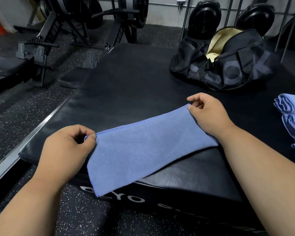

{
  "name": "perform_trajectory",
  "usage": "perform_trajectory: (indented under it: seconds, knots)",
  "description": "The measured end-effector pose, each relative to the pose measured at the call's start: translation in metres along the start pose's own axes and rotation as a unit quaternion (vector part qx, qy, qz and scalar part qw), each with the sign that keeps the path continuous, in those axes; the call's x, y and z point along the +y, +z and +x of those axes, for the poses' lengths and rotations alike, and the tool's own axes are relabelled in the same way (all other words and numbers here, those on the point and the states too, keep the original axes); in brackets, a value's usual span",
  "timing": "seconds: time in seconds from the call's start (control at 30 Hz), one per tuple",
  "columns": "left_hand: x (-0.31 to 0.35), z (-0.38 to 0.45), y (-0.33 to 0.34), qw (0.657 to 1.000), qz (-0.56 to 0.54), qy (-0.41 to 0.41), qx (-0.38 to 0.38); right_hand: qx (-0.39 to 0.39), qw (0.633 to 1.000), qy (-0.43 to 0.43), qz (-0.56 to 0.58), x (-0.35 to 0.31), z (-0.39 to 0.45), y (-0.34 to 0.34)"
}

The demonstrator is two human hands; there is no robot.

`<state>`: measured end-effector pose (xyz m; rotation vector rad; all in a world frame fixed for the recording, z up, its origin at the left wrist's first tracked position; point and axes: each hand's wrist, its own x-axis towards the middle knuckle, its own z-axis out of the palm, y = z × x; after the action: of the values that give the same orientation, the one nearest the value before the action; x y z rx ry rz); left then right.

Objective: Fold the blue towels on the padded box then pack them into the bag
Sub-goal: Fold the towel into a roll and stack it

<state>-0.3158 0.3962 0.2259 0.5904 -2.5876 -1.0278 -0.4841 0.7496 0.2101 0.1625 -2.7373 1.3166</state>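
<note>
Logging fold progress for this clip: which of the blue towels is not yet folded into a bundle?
The blue towel pinched between the left hand and right hand, spread flat; the folded towels at right are compact bundles.

- On the black bag (228, 65) lying at the far right of the padded box (126, 79) I can read big grey letters "OK"; a letter before them is creased into the fabric and I cannot make it out.
- On the front wall of the padded box, just under the edge nearest me, white letters run along it. I read "YO" clearly; the letter before looks like a "D" but the corner of the blue towel (143, 147) that I hold hangs over it, and the letters further right are too dim to tell.
- On the black frames of the machines (85, 19) behind the box I read "WER" in pale letters.
</note>
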Motion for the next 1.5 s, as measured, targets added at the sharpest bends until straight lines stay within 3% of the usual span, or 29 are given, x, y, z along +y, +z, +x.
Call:
perform_trajectory:
  seconds: [0.1,0.23,0.4,0.47,0.77,0.87,0.97,1.07,1.5]
  knots:
    - [0.005,-0.002,-0.003,1.0,-0.021,-0.005,-0.007,-0.011,0.999,0.003,-0.047,-0.001,0.0,0.0]
    - [0.02,-0.015,-0.003,0.986,0.096,0.136,0.007,-0.032,0.998,0.018,-0.046,-0.001,0.0,-0.003]
    - [0.033,-0.055,0.023,0.956,0.155,0.214,-0.127,-0.074,0.996,0.025,-0.034,-0.004,-0.002,-0.009]
    - [0.028,-0.066,0.033,0.943,0.193,0.205,-0.177,-0.088,0.995,0.015,-0.043,-0.005,-0.003,-0.009]
    - [0.032,-0.07,0.033,0.924,0.278,0.179,-0.194,-0.106,0.993,0.018,-0.043,-0.017,-0.01,-0.021]
    - [0.037,-0.069,0.034,0.922,0.284,0.169,-0.203,-0.068,0.982,-0.104,-0.144,-0.048,-0.053,-0.018]
    - [0.037,-0.069,0.033,0.923,0.275,0.163,-0.213,-0.199,0.939,-0.173,-0.221,-0.074,-0.117,0.004]
    - [0.037,-0.071,0.032,0.918,0.288,0.159,-0.219,-0.258,0.905,-0.158,-0.3,-0.058,-0.144,0.017]
    - [0.021,-0.071,0.013,0.948,0.245,0.075,-0.191,-0.209,0.924,-0.003,-0.319,-0.018,-0.067,-0.027]
